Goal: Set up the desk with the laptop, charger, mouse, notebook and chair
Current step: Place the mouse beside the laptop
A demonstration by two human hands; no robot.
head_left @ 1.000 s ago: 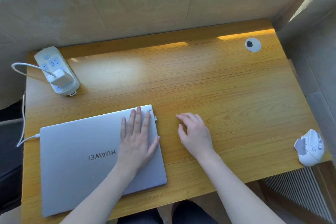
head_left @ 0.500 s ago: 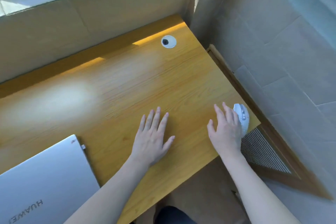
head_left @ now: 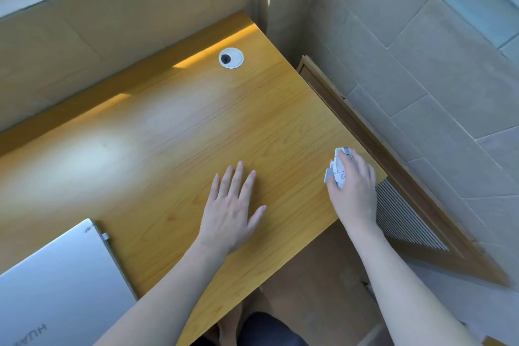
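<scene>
A white mouse [head_left: 335,167] sits near the right edge of the wooden desk [head_left: 182,135]. My right hand [head_left: 354,187] lies over it with fingers wrapped around its body. Flat on the desktop, left of the mouse, rests my left hand [head_left: 230,205] with fingers spread and nothing in it. A closed silver laptop [head_left: 59,286] lies at the lower left, partly cut off by the frame. The charger, notebook and chair are out of view.
A round white cable grommet [head_left: 231,58] sits at the desk's back right corner. Tiled walls close in behind and to the right. A slatted floor vent [head_left: 404,219] in a wooden frame lies below the desk's right edge.
My view has swung right, away from the power strip. My left hand left the laptop lid for the bare desktop. My right hand reached right and closed over the mouse.
</scene>
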